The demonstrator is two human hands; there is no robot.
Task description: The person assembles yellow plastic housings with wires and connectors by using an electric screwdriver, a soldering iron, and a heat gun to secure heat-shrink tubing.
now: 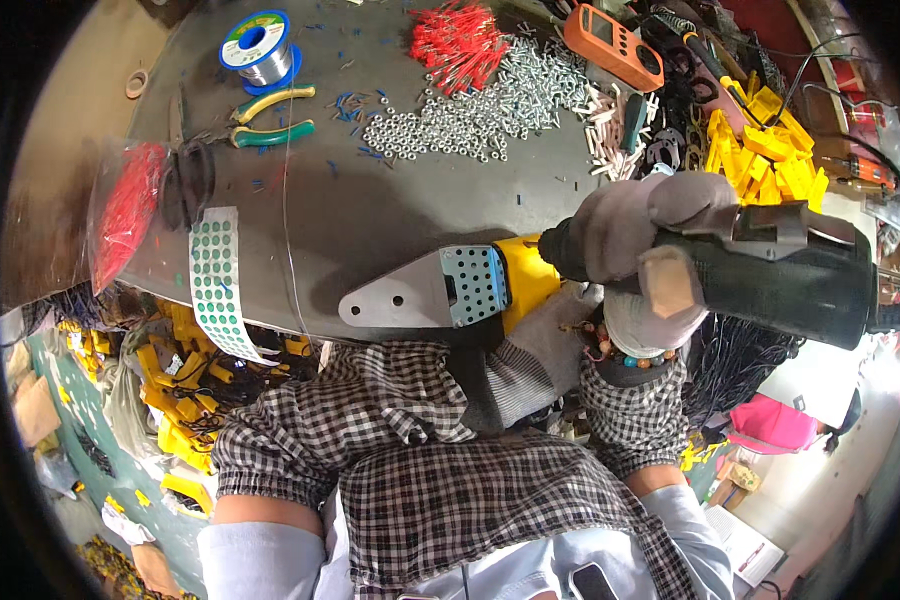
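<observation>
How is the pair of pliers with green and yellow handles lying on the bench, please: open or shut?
Open: the pliers lie flat on the grey bench, the yellow and green handles spread well apart.

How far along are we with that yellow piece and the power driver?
Looks mid-step. Done: the grey metal bracket already sits on the yellow part at the bench edge. In hand: the left hand steadies the part from below, while the right hand presses the black power driver against its end. Left: a heap of loose screws and more yellow parts wait behind; how many are finished I cannot tell.
</observation>
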